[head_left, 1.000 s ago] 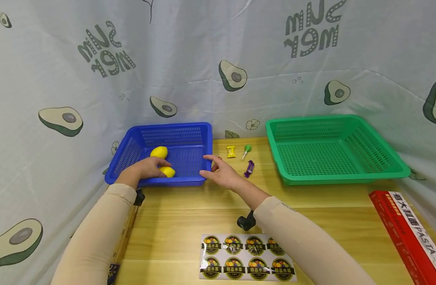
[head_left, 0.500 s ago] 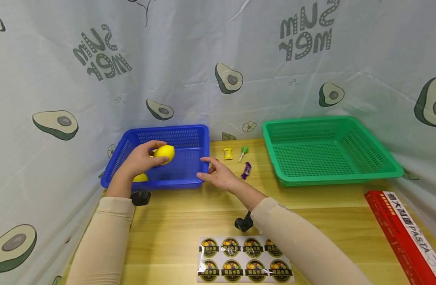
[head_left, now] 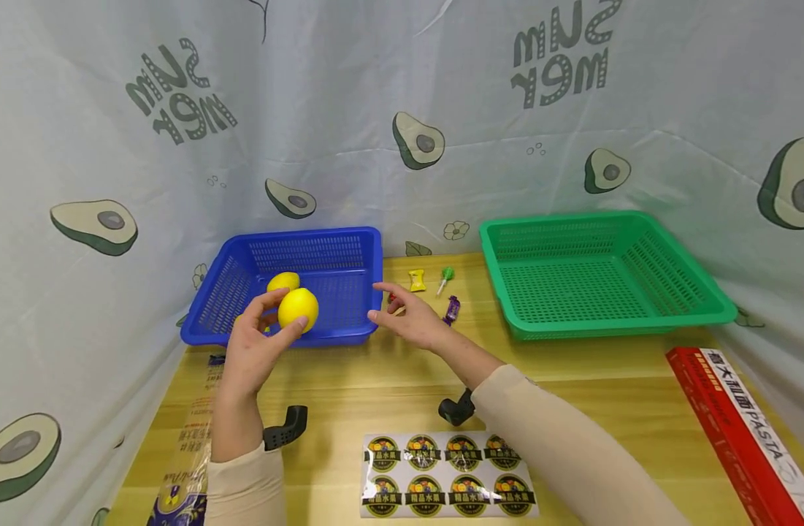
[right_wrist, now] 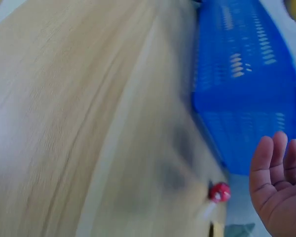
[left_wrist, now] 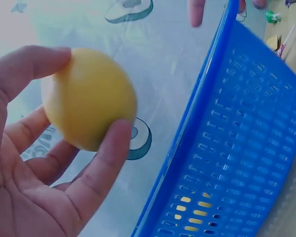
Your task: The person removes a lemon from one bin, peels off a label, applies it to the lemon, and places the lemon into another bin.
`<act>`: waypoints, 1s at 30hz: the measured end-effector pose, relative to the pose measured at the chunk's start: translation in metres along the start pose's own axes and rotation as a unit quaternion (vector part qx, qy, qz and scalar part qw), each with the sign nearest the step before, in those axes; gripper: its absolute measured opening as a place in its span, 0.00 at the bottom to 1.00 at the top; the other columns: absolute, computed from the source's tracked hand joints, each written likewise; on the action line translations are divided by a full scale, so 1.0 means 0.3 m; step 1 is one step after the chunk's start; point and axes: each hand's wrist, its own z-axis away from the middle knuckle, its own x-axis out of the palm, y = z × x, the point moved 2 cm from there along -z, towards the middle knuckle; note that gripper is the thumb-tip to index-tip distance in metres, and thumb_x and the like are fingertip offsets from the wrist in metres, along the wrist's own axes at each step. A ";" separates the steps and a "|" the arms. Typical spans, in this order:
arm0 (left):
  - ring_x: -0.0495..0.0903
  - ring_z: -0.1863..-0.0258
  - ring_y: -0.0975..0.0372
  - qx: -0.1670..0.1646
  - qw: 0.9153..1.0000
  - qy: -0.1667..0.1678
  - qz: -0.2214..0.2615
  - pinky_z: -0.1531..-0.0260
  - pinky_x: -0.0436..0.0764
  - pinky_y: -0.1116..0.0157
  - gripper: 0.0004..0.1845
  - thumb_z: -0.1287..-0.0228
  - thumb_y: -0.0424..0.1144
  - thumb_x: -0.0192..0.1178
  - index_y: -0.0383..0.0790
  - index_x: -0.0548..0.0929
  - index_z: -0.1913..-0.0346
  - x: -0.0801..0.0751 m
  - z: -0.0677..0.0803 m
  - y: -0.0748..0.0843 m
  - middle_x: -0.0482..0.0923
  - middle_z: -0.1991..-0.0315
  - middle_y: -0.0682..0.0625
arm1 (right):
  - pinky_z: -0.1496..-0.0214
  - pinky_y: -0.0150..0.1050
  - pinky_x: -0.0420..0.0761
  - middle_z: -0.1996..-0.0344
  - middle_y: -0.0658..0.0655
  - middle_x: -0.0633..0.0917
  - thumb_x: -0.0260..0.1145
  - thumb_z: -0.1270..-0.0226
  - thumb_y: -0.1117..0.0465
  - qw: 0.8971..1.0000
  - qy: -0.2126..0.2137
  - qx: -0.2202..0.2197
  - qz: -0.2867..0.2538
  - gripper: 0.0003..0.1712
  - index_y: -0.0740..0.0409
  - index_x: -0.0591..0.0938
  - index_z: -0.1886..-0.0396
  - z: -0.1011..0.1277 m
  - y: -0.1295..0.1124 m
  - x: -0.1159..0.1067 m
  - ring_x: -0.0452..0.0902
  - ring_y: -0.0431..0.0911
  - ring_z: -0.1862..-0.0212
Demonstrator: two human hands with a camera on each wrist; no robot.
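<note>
My left hand (head_left: 260, 343) holds a yellow lemon (head_left: 299, 309) between thumb and fingers, lifted over the front edge of the blue basket (head_left: 355, 332). In the left wrist view the lemon (left_wrist: 89, 98) sits against my palm, with the basket wall (left_wrist: 237, 138) to the right. A second lemon (head_left: 282, 281) lies inside the basket. My right hand (head_left: 407, 321) hovers open, holding nothing, just right of the basket's front corner; its fingers (right_wrist: 276, 163) show in the blurred right wrist view next to the blue basket (right_wrist: 246, 89).
A green basket (head_left: 704, 318) stands at the back right. Small wrapped sweets (head_left: 417, 280), a green lollipop (head_left: 445, 277) and a purple sweet (head_left: 451, 310) lie between the baskets. A sticker sheet (head_left: 448, 475) lies near the front edge, a red pasta box (head_left: 737, 424) at the right.
My left hand has lifted one lemon out of the blue basket and drawn it back towards me over the front rim. The right hand has stayed beside the basket corner.
</note>
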 end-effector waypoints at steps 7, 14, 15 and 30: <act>0.78 0.45 0.49 0.009 0.990 -0.125 -0.065 0.58 0.83 0.66 0.27 0.35 0.40 0.71 0.46 0.78 0.35 0.037 0.087 0.007 0.77 0.39 0.43 | 0.63 0.38 0.76 0.55 0.59 0.79 0.69 0.29 0.50 0.999 0.033 -0.025 0.016 0.33 0.44 0.71 0.26 0.162 0.057 -0.121 0.75 0.48 0.62; 0.79 0.50 0.54 0.012 0.967 -0.236 -0.093 0.58 0.83 0.64 0.24 0.35 0.44 0.71 0.47 0.80 0.38 0.135 0.113 -0.001 0.82 0.44 0.48 | 0.64 0.35 0.78 0.59 0.57 0.80 0.68 0.27 0.55 0.998 0.024 -0.026 0.049 0.31 0.52 0.73 0.28 0.379 0.167 -0.230 0.76 0.47 0.62; 0.79 0.50 0.55 0.015 0.963 -0.250 -0.100 0.57 0.82 0.63 0.23 0.34 0.45 0.70 0.47 0.80 0.38 0.159 0.112 -0.003 0.82 0.45 0.49 | 0.65 0.34 0.77 0.60 0.56 0.80 0.68 0.28 0.54 0.998 0.021 -0.020 0.054 0.31 0.53 0.73 0.28 0.410 0.183 -0.237 0.76 0.46 0.62; 0.82 0.53 0.56 0.062 0.930 -0.268 -0.242 0.54 0.80 0.57 0.26 0.35 0.61 0.65 0.47 0.82 0.43 0.570 0.052 -0.032 0.85 0.51 0.46 | 0.69 0.30 0.75 0.66 0.47 0.78 0.73 0.34 0.52 0.989 -0.057 -0.056 0.126 0.26 0.58 0.82 0.41 0.699 0.348 -0.265 0.69 0.30 0.69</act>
